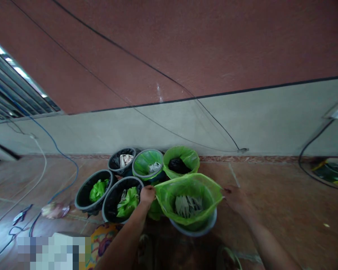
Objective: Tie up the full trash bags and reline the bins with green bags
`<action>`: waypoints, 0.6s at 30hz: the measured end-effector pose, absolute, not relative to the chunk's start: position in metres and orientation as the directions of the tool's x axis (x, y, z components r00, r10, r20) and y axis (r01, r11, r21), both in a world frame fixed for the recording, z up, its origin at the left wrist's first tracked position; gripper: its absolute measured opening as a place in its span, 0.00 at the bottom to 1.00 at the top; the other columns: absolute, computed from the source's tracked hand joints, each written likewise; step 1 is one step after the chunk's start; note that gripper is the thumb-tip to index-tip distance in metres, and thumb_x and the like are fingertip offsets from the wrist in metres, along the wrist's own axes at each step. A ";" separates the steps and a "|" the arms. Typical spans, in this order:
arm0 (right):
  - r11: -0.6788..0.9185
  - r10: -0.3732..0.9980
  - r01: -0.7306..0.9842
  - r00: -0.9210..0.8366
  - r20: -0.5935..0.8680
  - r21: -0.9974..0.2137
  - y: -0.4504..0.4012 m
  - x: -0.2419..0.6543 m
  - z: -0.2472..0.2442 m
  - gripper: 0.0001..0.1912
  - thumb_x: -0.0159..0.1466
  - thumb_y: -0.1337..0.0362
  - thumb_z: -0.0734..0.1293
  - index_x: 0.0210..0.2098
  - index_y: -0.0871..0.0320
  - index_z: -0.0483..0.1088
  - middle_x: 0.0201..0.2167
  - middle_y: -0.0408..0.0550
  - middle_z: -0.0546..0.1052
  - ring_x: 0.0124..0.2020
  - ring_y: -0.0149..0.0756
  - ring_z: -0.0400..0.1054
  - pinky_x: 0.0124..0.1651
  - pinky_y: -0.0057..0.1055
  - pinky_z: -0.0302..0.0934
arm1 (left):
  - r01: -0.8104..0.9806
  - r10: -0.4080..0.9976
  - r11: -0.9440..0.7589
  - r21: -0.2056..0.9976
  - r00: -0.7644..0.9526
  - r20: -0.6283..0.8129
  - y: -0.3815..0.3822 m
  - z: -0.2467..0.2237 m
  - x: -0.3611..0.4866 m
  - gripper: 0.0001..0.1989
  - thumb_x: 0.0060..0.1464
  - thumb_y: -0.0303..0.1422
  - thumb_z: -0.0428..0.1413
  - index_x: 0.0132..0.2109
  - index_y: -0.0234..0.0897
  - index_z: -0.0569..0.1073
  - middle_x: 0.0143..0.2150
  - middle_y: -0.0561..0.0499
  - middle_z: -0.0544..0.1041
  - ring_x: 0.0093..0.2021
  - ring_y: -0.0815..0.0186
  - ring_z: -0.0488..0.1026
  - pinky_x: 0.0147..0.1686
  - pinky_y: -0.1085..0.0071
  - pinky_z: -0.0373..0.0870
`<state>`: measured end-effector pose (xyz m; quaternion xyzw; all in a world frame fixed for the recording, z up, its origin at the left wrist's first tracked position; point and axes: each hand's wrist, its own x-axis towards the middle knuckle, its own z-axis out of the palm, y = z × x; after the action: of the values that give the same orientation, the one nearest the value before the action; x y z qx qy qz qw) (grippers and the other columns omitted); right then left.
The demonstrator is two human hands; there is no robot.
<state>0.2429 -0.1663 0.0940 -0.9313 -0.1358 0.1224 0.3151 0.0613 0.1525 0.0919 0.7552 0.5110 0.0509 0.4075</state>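
A green bag point(165, 204) lines the nearest bin point(195, 232), its mouth pulled wide above the grey rim. My left hand point(148, 195) is closed on the bag's left edge. At the right corner of the same edge, my right hand point(233, 197) pinches the plastic. Pale strips point(188, 206) lie inside the bag. Left of it stands a black-lined bin point(105, 212) with crumpled green plastic point(129, 202) in it. The lower part of the nearest bin is hidden in shadow.
More lined bins stand behind and to the left, including a green-lined bin point(195, 153) near the wall point(270, 123). A blue cable point(77, 172) and a pinkish bundle point(55, 210) lie on the tiled floor point(284, 210). Another cable point(301, 150) hangs at the right.
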 end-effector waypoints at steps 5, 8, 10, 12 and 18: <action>-0.671 0.237 0.094 0.967 -0.093 -0.735 -0.165 0.247 0.115 0.18 0.60 0.56 0.59 0.40 0.59 0.76 0.35 0.54 0.80 0.36 0.42 0.74 0.37 0.32 0.63 | 0.692 0.724 -0.333 0.640 0.623 -0.297 0.161 0.115 0.073 0.09 0.50 0.25 0.52 0.26 0.34 0.76 0.21 0.53 0.72 0.21 0.71 0.66 0.24 0.75 0.58; -0.622 0.308 0.129 0.947 -0.090 -0.773 -0.161 0.241 0.116 0.16 0.58 0.59 0.61 0.40 0.58 0.76 0.36 0.52 0.80 0.37 0.41 0.74 0.39 0.32 0.64 | 0.636 0.669 -0.346 0.690 0.683 -0.294 0.161 0.124 0.076 0.07 0.47 0.26 0.54 0.26 0.34 0.76 0.19 0.54 0.70 0.21 0.71 0.64 0.24 0.74 0.57; -0.645 0.353 0.154 0.929 -0.114 -0.748 -0.158 0.234 0.120 0.13 0.57 0.62 0.62 0.36 0.57 0.76 0.35 0.51 0.80 0.36 0.41 0.74 0.39 0.33 0.64 | 0.598 0.642 -0.299 0.744 0.703 -0.307 0.157 0.133 0.076 0.05 0.43 0.24 0.55 0.28 0.34 0.76 0.19 0.55 0.70 0.22 0.71 0.64 0.25 0.74 0.58; -0.622 0.367 0.159 0.924 -0.106 -0.767 -0.153 0.228 0.128 0.12 0.56 0.63 0.62 0.34 0.56 0.76 0.34 0.52 0.80 0.36 0.41 0.74 0.38 0.33 0.64 | 0.538 0.600 -0.202 0.818 0.728 -0.331 0.152 0.146 0.076 0.07 0.40 0.24 0.57 0.31 0.33 0.77 0.21 0.55 0.72 0.24 0.71 0.66 0.28 0.74 0.60; -0.266 0.489 0.091 0.870 -0.053 -0.960 -0.135 0.214 0.162 0.17 0.57 0.57 0.64 0.42 0.57 0.74 0.32 0.49 0.79 0.32 0.37 0.73 0.37 0.34 0.66 | 0.311 0.430 0.099 0.945 0.843 -0.322 0.135 0.184 0.076 0.17 0.41 0.33 0.62 0.42 0.34 0.77 0.27 0.52 0.76 0.29 0.69 0.71 0.36 0.71 0.65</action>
<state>0.2138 -0.1351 0.1618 -0.7766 -0.1870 0.1727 0.5762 0.0757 0.1354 0.1838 0.6697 0.2766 0.0435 0.6878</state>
